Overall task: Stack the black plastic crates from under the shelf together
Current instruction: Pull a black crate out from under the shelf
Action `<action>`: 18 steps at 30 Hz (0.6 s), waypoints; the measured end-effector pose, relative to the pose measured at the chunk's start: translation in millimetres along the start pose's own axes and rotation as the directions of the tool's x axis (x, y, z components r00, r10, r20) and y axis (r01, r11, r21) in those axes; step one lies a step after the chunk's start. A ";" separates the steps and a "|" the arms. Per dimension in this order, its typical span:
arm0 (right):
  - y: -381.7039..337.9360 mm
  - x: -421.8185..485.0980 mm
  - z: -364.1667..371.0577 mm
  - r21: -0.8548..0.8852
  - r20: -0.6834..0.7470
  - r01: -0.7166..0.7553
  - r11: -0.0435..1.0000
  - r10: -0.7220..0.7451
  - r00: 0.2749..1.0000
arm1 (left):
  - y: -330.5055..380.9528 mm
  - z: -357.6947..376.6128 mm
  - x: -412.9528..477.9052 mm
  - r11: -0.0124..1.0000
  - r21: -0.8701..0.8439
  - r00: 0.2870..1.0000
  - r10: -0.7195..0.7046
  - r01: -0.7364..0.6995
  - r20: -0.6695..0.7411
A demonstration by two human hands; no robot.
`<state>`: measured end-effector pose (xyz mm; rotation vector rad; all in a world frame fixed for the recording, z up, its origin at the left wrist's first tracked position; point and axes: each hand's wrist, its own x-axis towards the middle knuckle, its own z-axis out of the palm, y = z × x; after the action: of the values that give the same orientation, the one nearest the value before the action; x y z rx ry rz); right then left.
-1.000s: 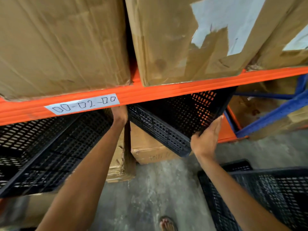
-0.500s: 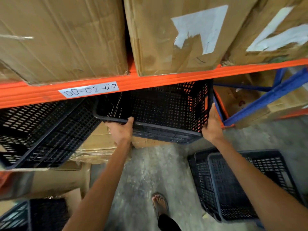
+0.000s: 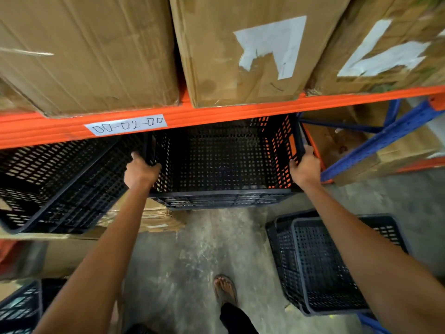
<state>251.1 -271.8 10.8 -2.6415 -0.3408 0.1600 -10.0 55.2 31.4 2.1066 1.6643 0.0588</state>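
Observation:
A black perforated plastic crate [image 3: 224, 165] is held level in the air just under the orange shelf beam [image 3: 240, 112], its open top facing me. My left hand [image 3: 140, 172] grips its left rim. My right hand [image 3: 304, 165] grips its right rim. On the floor at the lower right stands a stack of two nested black crates [image 3: 320, 263]. Another black crate [image 3: 55, 186] lies tilted under the shelf at the left, resting on cardboard.
Large cardboard boxes [image 3: 240, 49] sit on the shelf above. Flattened cardboard [image 3: 154, 218] lies under the left crate. A blue rack upright [image 3: 382, 138] slants at the right. My sandalled foot [image 3: 225, 289] stands on the concrete floor [image 3: 192, 261]. Another crate [image 3: 19, 307] shows at the bottom left.
The crate has come out from under the shelf, turned from tilted to level and moved towards me. Both hands have shifted onto its side rims.

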 end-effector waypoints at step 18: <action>68.8 -208.1 -37.8 -0.115 0.047 -0.039 0.993 0.045 0.998 | -159.3 -21.4 -164.5 0.986 -0.028 0.984 0.165 -0.167 -0.059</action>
<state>71.9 -402.9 23.3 -2.7632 -0.3194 0.2260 -206.4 -64.4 31.0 2.2339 1.5042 0.1986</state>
